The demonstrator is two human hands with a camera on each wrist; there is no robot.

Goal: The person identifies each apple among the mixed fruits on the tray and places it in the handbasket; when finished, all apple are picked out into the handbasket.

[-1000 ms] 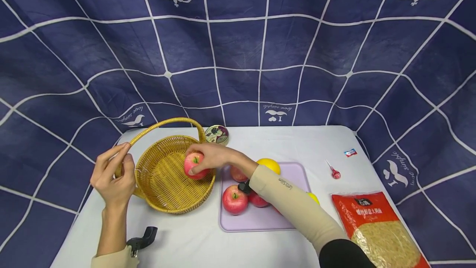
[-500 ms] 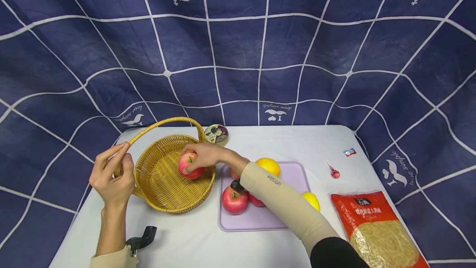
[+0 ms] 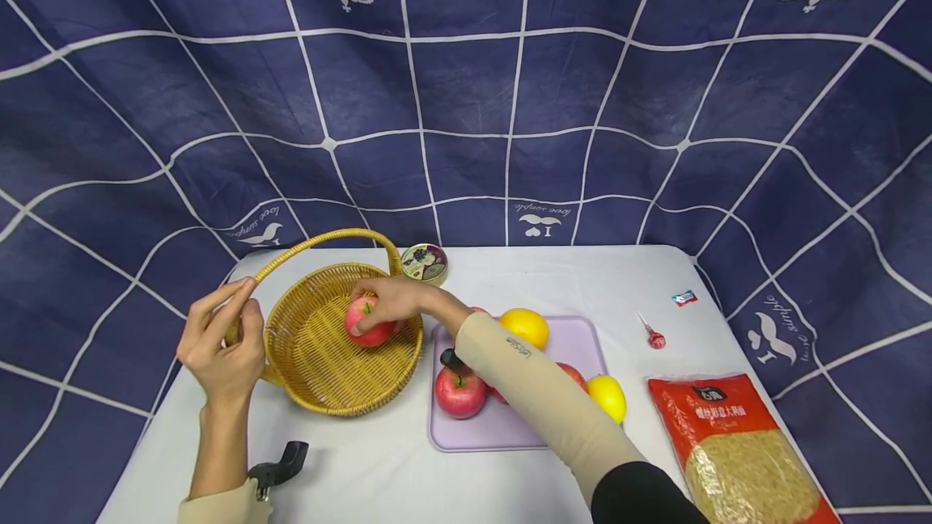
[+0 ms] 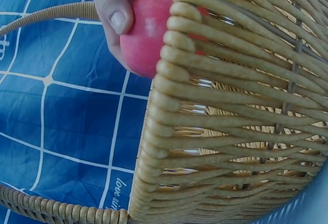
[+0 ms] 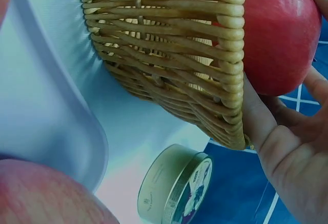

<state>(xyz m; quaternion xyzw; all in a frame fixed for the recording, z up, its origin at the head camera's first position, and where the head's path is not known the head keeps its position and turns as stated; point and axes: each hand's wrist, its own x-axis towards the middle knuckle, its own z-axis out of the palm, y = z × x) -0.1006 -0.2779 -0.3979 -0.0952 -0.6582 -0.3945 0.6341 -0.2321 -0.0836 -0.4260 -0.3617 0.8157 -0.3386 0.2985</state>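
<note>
My right hand (image 3: pixel 386 302) grips a red apple (image 3: pixel 366 323) and holds it inside the yellow wicker basket (image 3: pixel 320 378), low over its floor. The same apple (image 4: pixel 146 32) shows in the left wrist view with a thumb on it, and the apple (image 5: pixel 279 34) fills the top right of the right wrist view behind the basket rim (image 5: pixel 225 70). My left hand (image 3: pixel 222 346) holds the basket's left rim where the arched handle (image 3: pixel 320 242) meets it.
A lilac tray (image 3: pixel 575 346) right of the basket holds red apples (image 3: pixel 459 390), an orange (image 3: pixel 523 327) and a lemon (image 3: pixel 608 396). A round tin (image 3: pixel 425 263) stands behind the basket. A lollipop (image 3: pixel 654 335), a small wrapper (image 3: pixel 685 297) and a red noodle bag (image 3: pixel 743 443) lie at right.
My right hand has carried the apple leftward and down, from over the basket's right rim to deeper inside it. The left hand has stayed on the basket.
</note>
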